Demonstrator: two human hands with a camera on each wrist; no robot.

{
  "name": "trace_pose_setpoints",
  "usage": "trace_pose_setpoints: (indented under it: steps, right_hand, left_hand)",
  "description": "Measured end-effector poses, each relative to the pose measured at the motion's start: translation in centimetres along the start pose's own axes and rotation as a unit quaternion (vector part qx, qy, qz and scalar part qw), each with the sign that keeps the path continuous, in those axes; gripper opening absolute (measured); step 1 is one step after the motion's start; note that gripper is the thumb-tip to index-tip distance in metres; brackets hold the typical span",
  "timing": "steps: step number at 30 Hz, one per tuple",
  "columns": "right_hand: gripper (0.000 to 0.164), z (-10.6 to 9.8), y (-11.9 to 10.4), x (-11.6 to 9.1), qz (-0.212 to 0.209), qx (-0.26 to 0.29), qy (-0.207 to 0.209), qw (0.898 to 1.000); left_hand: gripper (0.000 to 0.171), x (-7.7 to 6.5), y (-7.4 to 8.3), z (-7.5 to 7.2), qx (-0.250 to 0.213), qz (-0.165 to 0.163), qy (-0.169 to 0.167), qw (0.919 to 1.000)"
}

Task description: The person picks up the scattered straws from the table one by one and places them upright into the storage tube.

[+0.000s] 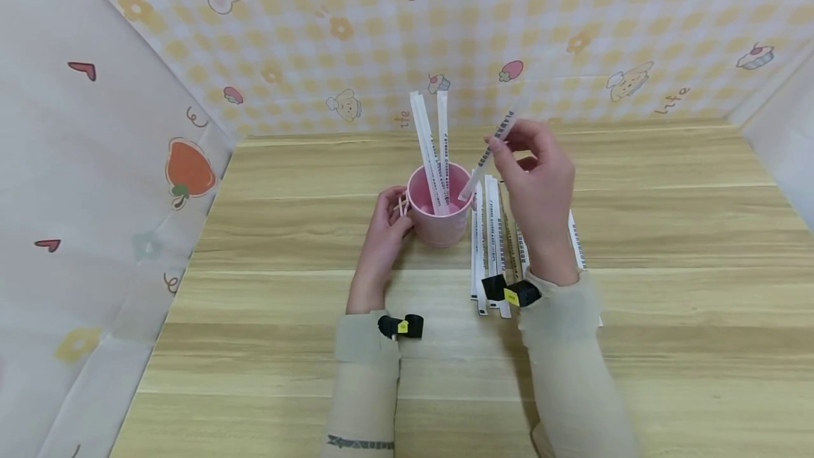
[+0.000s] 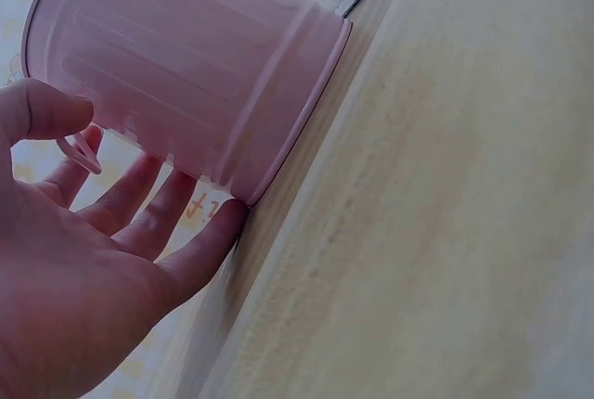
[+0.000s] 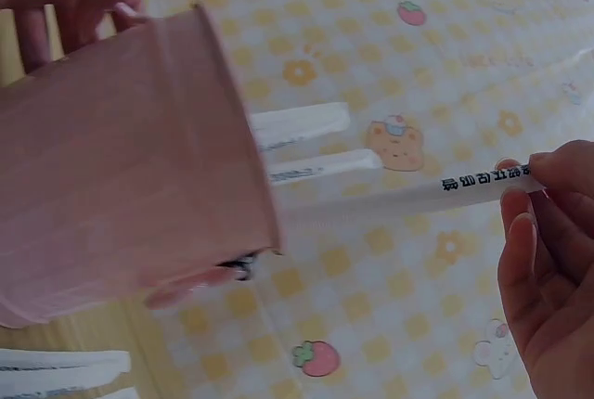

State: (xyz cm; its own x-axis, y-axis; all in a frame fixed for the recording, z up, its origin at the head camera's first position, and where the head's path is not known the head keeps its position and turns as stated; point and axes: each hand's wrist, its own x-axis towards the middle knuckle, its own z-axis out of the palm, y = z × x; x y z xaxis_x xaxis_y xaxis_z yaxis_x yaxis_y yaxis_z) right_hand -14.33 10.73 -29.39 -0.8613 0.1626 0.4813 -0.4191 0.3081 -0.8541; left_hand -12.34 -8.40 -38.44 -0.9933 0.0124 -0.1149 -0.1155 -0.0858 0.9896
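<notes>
A small pink bucket (image 1: pixel 440 230) stands upright on the wooden table, with a few long white paper-wrapped straws (image 1: pixel 424 140) leaning inside it. My left hand (image 1: pixel 384 221) holds the bucket at its left side; the left wrist view shows the thumb by the small handle (image 2: pixel 82 153) and fingertips against the wall. Between thumb and fingers my right hand (image 1: pixel 540 175) pinches another wrapped straw (image 1: pixel 478 169), printed with dark lettering. That straw slants down, its lower end at the bucket's mouth. Several more wrapped straws (image 1: pixel 492 239) lie to the right of the bucket, partly hidden under the right forearm.
The wooden table (image 1: pixel 286 232) meets a yellow checked backdrop (image 1: pixel 286 34) with cartoon prints behind the bucket. A white patterned sheet (image 1: pixel 114 182) borders the left side. Black straps with yellow labels sit on both wrists.
</notes>
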Motion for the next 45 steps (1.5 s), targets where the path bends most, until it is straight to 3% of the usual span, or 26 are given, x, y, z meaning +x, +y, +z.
trace_pose_setpoints:
  steps: [7,19,30,45]
  right_hand:
    - [0.028,1.7,3.4,-0.2,0.022,-0.049,-0.043,0.998]
    - [0.028,2.8,5.2,-0.6,0.099,-0.112,-0.115,0.982]
    - [0.032,3.1,5.7,-0.7,0.151,-0.117,-0.133,0.972]
    - [0.033,3.2,6.2,-0.8,0.152,-0.124,-0.139,0.971]
  left_hand:
    - [0.044,-0.1,0.0,0.0,-0.001,0.001,-0.002,1.0000]
    - [0.043,0.2,-0.4,-0.1,0.000,0.005,-0.001,1.0000]
    - [0.044,-0.1,0.1,0.1,0.009,0.008,-0.002,0.9999]
    - [0.044,-0.1,0.0,0.1,0.011,0.007,-0.003,0.9999]
